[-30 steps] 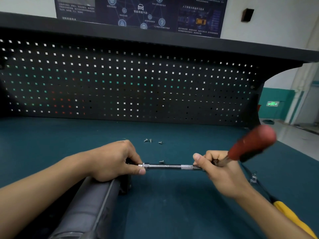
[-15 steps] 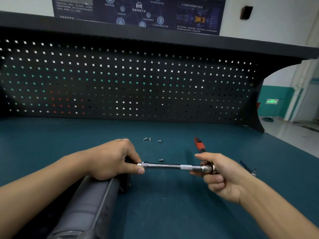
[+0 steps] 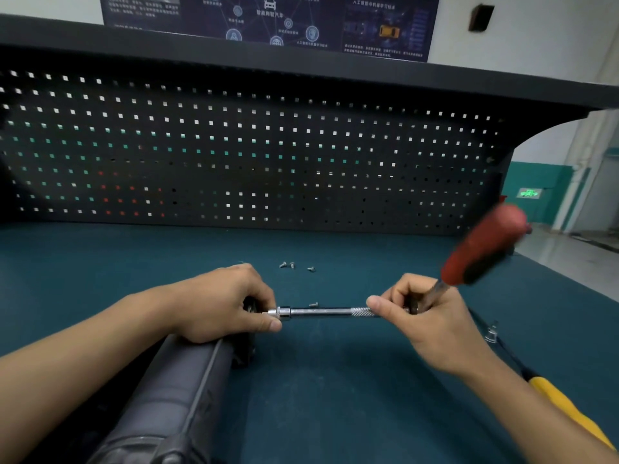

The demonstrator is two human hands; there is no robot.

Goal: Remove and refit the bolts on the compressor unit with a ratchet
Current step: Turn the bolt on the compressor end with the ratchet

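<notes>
The grey compressor unit (image 3: 177, 393) lies on the teal bench at lower left, its end under my left hand (image 3: 217, 303). That hand grips the unit's end and pinches the socket at the tip of the ratchet's steel extension bar (image 3: 326, 311). The bar runs level to the right. My right hand (image 3: 425, 316) curls round the ratchet head, and the red and black ratchet handle (image 3: 482, 246) sticks up to the right, blurred. Several loose bolts (image 3: 291, 265) lie on the bench behind the bar, one more bolt (image 3: 313, 304) just above it.
A black pegboard (image 3: 254, 155) closes the back of the teal bench (image 3: 335, 396). A yellow-handled tool (image 3: 566, 406) and a small metal socket (image 3: 491, 333) lie at the right, under my right forearm. The bench's right edge drops to a floor.
The red ratchet handle has swung from lying back toward the pegboard up to the right, as it stood a second ago. My left hand and the extension bar have stayed put.
</notes>
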